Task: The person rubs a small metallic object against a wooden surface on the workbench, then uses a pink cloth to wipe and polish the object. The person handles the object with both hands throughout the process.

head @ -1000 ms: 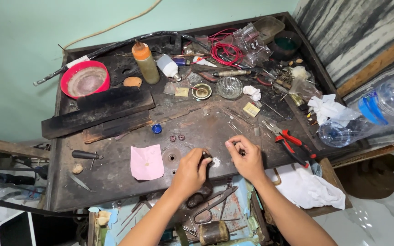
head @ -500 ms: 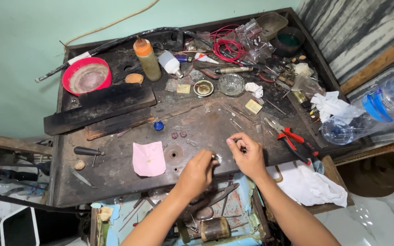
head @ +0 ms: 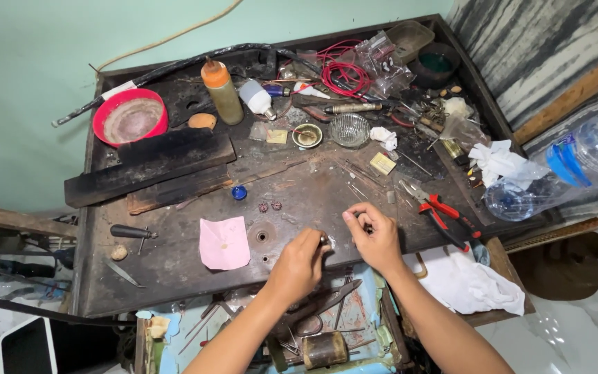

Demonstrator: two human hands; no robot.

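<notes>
Head view: both hands pinch shut at the table (head: 174,270) front, left hand (head: 302,260) on a tiny shiny piece (head: 327,241), right hand (head: 375,235) just beside; red pliers (head: 441,211) lie untouched

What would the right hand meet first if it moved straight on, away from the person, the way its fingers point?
Probably the thin metal rods lying on the dark workbench just beyond the right hand. Farther along that line stands the ribbed glass dish. Depth is hard to judge, so this is a guess.

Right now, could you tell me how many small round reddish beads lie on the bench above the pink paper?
2: the left bead and the right bead lie side by side, up and right of the pink paper. Others may hide in the clutter.
</notes>
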